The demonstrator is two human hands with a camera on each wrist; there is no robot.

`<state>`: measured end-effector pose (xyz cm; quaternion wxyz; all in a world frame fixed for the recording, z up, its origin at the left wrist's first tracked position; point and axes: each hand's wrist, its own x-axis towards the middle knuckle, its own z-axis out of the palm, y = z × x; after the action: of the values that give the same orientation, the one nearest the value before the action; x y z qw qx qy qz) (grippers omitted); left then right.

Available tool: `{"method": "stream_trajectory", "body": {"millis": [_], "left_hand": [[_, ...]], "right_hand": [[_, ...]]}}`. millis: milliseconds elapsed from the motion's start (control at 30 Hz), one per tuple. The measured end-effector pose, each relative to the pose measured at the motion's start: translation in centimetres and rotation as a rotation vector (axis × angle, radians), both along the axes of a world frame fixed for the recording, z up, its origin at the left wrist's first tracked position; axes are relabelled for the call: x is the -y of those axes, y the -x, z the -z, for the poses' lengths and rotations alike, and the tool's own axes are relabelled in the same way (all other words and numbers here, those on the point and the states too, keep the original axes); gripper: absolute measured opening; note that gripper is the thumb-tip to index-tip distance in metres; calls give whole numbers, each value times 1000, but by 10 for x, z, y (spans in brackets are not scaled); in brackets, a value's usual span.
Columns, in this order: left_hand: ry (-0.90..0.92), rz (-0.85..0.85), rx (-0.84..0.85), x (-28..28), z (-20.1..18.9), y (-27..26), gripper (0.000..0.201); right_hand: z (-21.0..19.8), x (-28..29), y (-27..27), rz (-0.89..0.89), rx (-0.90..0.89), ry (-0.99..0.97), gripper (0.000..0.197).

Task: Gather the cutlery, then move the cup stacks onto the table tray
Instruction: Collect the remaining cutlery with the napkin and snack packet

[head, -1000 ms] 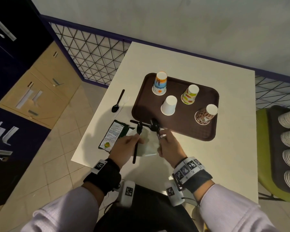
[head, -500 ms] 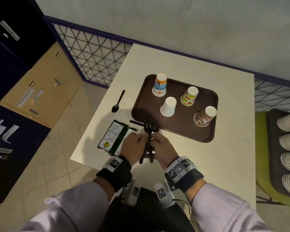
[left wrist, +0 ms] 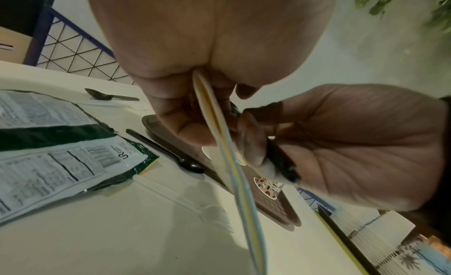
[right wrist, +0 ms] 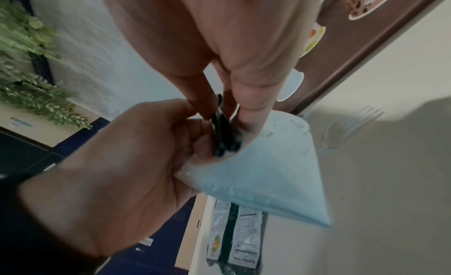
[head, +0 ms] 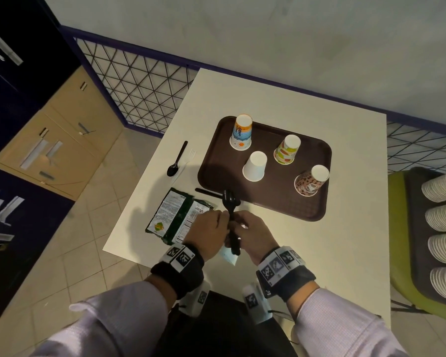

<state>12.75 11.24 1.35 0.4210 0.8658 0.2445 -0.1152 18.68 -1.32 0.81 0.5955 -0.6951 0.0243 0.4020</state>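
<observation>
Both hands meet over the table's near edge, holding a bundle of black spoons (head: 229, 202) upright. My left hand (head: 223, 220) pinches the handles together with a light blue napkin (head: 228, 257). My right hand (head: 238, 222) pinches the same spoons (right wrist: 223, 128) from the other side. A loose black spoon (head: 206, 193) lies along the front edge of the brown tray (head: 216, 176). Further left lie another black spoon (head: 177, 161) and a white fork (head: 188, 158). A clear fork (right wrist: 354, 124) lies on the table below the hands. White cup stacks (head: 443, 186) lie at the far right.
Several upturned paper cups (head: 255, 166) stand on the brown tray. A green snack packet (head: 175, 217) lies just left of my hands. The cup stacks rest in a dark tray on a green chair (head: 402, 253) beside the table. Wire fencing runs along the wall.
My hands, each holding a spoon a second ago, have come together. The spoons now stand as one bundle gripped by both hands.
</observation>
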Motion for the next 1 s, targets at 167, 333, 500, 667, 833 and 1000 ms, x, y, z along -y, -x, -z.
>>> {"method": "stream_trajectory", "body": {"millis": [167, 333, 500, 667, 833, 1000], "left_hand": [[49, 9, -22, -16, 4, -3, 10], [317, 60, -71, -28, 10, -5, 37], [451, 118, -132, -22, 24, -16, 39], [404, 37, -54, -20, 42, -21, 19], [-124, 227, 27, -19, 59, -29, 21], [-413, 598, -192, -6, 76, -43, 42]], "right_hand": [[14, 24, -25, 146, 43, 106, 18], [34, 45, -40, 43, 171, 233, 13], [46, 50, -33, -183, 242, 244, 10], [54, 74, -34, -183, 270, 267, 16], [58, 107, -40, -56, 204, 282, 20], [62, 128, -45, 35, 132, 321, 10]]}}
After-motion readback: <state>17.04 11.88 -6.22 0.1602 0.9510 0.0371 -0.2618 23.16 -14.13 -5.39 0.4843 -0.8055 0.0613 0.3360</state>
